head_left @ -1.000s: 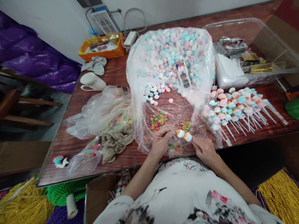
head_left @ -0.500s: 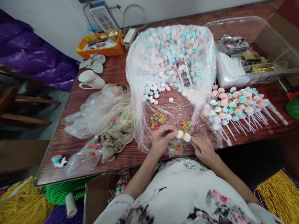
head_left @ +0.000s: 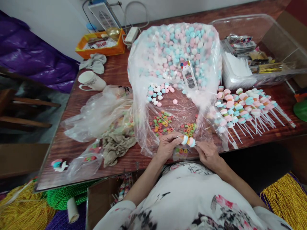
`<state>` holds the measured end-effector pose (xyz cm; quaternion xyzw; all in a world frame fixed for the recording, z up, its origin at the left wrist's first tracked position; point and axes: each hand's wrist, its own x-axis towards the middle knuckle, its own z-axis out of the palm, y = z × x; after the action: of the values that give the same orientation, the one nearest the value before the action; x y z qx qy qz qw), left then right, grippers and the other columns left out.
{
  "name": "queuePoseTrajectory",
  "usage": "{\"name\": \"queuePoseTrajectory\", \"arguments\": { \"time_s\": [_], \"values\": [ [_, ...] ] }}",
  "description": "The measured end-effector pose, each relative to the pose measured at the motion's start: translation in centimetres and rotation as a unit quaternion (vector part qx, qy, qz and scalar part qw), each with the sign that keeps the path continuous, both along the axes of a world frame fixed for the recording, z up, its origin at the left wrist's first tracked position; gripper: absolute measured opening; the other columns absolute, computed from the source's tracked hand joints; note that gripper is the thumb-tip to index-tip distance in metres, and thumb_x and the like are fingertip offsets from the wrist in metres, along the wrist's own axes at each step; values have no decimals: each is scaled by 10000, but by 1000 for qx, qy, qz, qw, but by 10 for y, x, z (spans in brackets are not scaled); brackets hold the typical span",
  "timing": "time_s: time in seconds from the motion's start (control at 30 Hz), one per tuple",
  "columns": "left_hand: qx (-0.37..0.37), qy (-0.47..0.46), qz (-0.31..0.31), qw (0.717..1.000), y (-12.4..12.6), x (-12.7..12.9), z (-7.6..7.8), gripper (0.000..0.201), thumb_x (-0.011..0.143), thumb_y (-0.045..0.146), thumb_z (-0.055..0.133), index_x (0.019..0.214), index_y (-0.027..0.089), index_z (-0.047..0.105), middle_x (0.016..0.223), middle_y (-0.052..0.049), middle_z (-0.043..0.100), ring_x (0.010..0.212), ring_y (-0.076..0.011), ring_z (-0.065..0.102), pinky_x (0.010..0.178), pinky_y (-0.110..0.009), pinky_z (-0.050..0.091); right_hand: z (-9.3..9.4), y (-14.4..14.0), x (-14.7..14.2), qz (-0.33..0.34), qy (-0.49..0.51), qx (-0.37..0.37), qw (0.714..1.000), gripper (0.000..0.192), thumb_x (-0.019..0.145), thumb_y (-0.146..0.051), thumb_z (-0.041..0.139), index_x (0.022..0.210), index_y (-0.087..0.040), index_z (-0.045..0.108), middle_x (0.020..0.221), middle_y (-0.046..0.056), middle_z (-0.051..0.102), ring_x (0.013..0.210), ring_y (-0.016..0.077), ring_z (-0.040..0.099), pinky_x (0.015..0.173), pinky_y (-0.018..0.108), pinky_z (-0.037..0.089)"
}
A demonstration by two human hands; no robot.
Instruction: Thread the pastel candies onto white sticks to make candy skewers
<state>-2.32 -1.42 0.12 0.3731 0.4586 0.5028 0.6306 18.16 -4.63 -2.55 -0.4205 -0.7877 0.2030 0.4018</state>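
Observation:
My left hand point(head_left: 167, 144) and my right hand point(head_left: 208, 152) meet at the table's near edge, both pinching a candy skewer point(head_left: 187, 140) with blue, white and pink discs on a white stick. Just beyond them small coloured ring candies point(head_left: 161, 123) lie on the spread mouth of a big clear plastic bag point(head_left: 173, 54) full of pink, blue and white disc candies. To the right lies a pile of finished skewers point(head_left: 244, 108), sticks pointing right and toward me.
A crumpled plastic bag point(head_left: 100, 111) and a brown cloth point(head_left: 117, 147) lie to the left, a white mug point(head_left: 90, 80) and an orange tray point(head_left: 100, 44) further back. A clear bin point(head_left: 278, 35) holds packets at the right. A wooden chair point(head_left: 19, 108) stands left of the table.
Both hands stay at the near edge on the skewer. My left fingers have shifted slightly at its tip; the view has tilted a little.

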Motion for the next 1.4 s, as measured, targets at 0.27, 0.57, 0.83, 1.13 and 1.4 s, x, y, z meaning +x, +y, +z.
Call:
{"name": "queuePoseTrajectory", "arguments": {
  "time_s": [0.27,0.57,0.83,1.13,1.4],
  "values": [
    [11,-1,-36,999,-8,4,-8,161,688,323,820,762,188,774,813,-36,729,719,-138,643,696,-265,512,8,-1,-9,34,-16,-5,999,251,920,-76,413,719,-203,495,603,5,520,546,147,492,530,284,362],
    [140,152,-68,976,-10,9,4,125,814,280,712,895,194,755,889,-52,749,780,-167,683,743,-296,542,8,7,-5,7,-29,-10,1000,202,900,-63,426,787,-188,537,641,11,544,587,149,511,570,275,372],
    [316,415,-175,835,-32,-52,46,291,829,184,672,1118,224,664,1024,-67,714,951,-195,638,896,-369,490,18,0,49,-106,-10,-61,992,141,898,-111,506,844,-182,615,684,15,606,608,142,558,594,257,411],
    [286,610,-234,701,-47,-66,21,202,898,260,551,1036,193,683,975,-89,593,934,-230,503,843,-393,446,12,-28,67,-40,-80,-145,985,174,835,-145,589,993,-182,653,802,50,687,695,192,637,655,287,477],
    [342,556,-143,744,-45,-70,6,150,904,159,521,899,184,669,885,-66,590,876,-196,511,799,-344,449,11,-28,62,-62,-103,-160,980,134,870,-159,528,796,-180,638,692,30,638,621,170,587,605,267,426]
  ]
}}
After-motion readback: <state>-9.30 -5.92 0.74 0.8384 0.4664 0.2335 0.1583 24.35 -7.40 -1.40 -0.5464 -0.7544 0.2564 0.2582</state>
